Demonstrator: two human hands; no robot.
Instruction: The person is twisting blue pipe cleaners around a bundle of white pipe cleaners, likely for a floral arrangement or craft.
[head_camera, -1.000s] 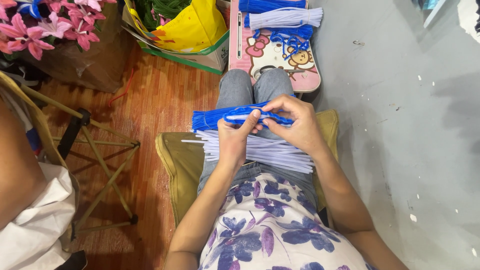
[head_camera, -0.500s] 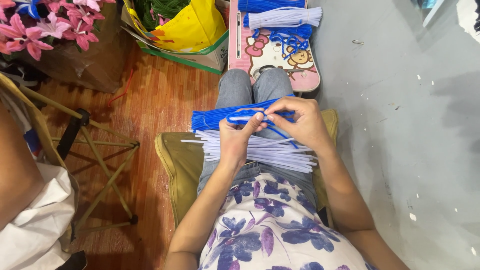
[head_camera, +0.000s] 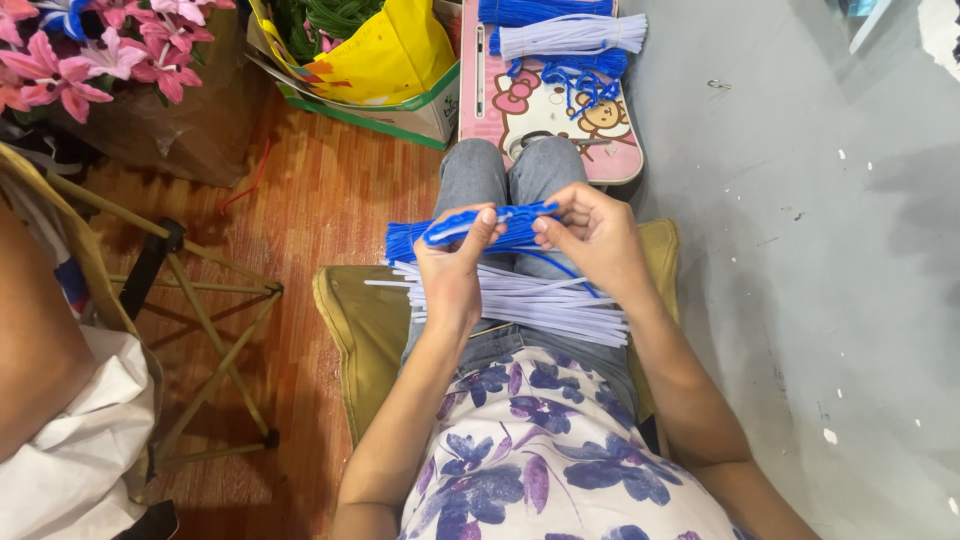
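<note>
The left hand (head_camera: 452, 268) and right hand (head_camera: 590, 238) meet over the lap, fingers pinched narrow on a single blue pipe cleaner (head_camera: 478, 222), its loop held up off the lap between the two hands. Beneath it lie a bundle of blue pipe cleaners (head_camera: 408, 240) and a spread of white pipe cleaners (head_camera: 540, 300) across the knees, close for picking. A pink lap table (head_camera: 610, 155) beyond the knees carries more bundles; pink artificial flowers (head_camera: 70, 55) stand at the left.
</note>
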